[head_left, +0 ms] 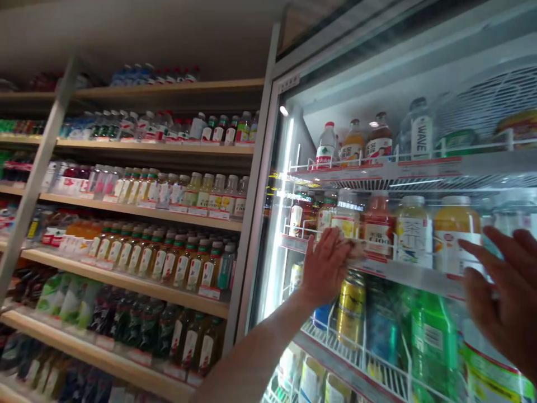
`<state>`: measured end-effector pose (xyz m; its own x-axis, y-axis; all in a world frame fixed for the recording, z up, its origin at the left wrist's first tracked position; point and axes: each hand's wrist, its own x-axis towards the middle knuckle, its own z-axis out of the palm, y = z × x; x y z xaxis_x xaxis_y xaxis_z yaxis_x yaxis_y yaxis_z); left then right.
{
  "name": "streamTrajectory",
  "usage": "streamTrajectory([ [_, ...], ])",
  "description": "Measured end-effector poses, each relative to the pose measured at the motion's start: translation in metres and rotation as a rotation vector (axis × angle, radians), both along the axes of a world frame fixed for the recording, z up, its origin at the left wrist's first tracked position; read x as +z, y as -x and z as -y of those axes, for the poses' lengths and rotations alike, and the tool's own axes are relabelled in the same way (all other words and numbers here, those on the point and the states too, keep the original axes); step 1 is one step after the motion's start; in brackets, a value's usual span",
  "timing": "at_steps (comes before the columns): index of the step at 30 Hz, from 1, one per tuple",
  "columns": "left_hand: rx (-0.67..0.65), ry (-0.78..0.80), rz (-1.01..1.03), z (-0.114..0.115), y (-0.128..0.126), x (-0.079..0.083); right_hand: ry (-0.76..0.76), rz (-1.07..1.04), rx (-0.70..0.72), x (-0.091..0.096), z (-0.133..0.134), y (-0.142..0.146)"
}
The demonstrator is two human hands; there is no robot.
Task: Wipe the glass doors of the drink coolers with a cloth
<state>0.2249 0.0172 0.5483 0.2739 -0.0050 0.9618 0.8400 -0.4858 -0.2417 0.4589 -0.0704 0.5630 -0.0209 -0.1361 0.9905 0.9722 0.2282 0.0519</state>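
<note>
My left hand (325, 267) is stretched out at the middle shelf of a lit drinks cooler, its fingers extended and holding nothing visible. It appears to rest on the glass, where a faint reflection shows beside the fingertips. Behind it stand a clear bottle with a yellow label (346, 215) and a red drink bottle (378, 226). At the right edge my right hand (499, 291) is raised with fingers spread, in front of an orange drink bottle (456, 232). A pale yellow tea bottle (413, 229) stands between the two hands.
Below are a gold can (351, 308) and a green bottle (432, 330) in wire racks. Bottles, including a red-capped one (326, 146), line the upper cooler shelf. A metal frame post (255, 184) separates the cooler from wooden shelves (138, 210) packed with bottles on the left.
</note>
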Motion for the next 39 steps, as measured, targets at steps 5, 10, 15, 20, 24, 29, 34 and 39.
streamTrajectory([
  [5, 0.116, 0.091, 0.5, -0.018, 0.036, 0.031, 0.103, -0.059, 0.103, 0.003, 0.003, 0.0],
  [10, 0.035, -0.043, 0.209, -0.011, 0.008, 0.034, 0.098, -0.068, 0.088, 0.005, 0.006, 0.003],
  [15, 0.032, -0.006, 0.097, -0.01, 0.017, 0.052, 0.074, -0.055, 0.094, 0.005, 0.003, 0.002],
  [20, 0.092, 0.033, 0.496, -0.018, 0.022, 0.071, 0.056, -0.031, 0.093, 0.004, -0.001, -0.001],
  [24, 0.01, -0.088, 0.018, -0.002, -0.015, 0.052, 0.048, -0.041, 0.097, 0.003, 0.001, 0.001],
  [29, 0.076, 0.06, 0.306, -0.009, 0.016, 0.084, 0.039, -0.016, 0.078, 0.002, -0.005, -0.004],
  [34, 0.099, 0.086, 0.568, -0.015, 0.013, 0.118, -0.123, 0.228, -0.109, 0.002, -0.023, -0.025],
  [39, 0.025, -0.045, 0.051, -0.003, -0.022, 0.113, -0.143, 0.26, -0.153, 0.003, -0.027, -0.029],
])
